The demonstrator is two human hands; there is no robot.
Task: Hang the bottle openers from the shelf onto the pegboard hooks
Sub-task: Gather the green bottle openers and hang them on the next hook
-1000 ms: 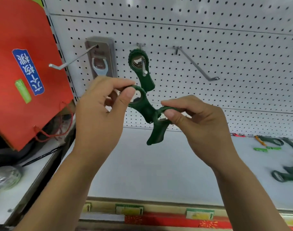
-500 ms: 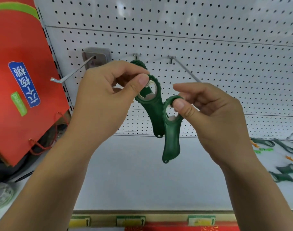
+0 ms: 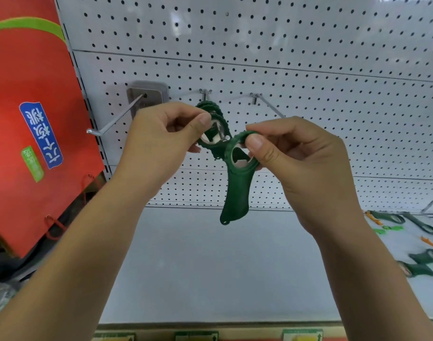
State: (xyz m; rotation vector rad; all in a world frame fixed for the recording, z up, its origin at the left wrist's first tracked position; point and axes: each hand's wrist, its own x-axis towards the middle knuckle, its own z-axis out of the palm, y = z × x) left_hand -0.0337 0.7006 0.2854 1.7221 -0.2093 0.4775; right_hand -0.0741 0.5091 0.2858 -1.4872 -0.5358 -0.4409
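My left hand [image 3: 161, 141] pinches the ring of a dark green bottle opener [image 3: 216, 130], and the tip of the middle pegboard hook [image 3: 227, 138] shows through that ring. Behind it another green opener [image 3: 206, 107] hangs on the same hook. My right hand [image 3: 299, 166] grips the ring end of a second green opener [image 3: 237, 185], whose handle hangs down, just right of the hook tip. More green openers [image 3: 422, 264] lie on the white shelf [image 3: 210, 267] at the far right.
A bare long hook [image 3: 112, 121] sticks out at the left, in front of a grey carded item [image 3: 149, 93]. Another bare hook [image 3: 269, 107] slants out at the right. A red paper bag [image 3: 26, 119] hangs at the left. Orange and light green items [image 3: 382, 227] lie on the shelf.
Both hands have risen toward the middle hook. The left hand's opener has gone from beside the right one onto the hook tip. The right hand's opener has come up next to it.
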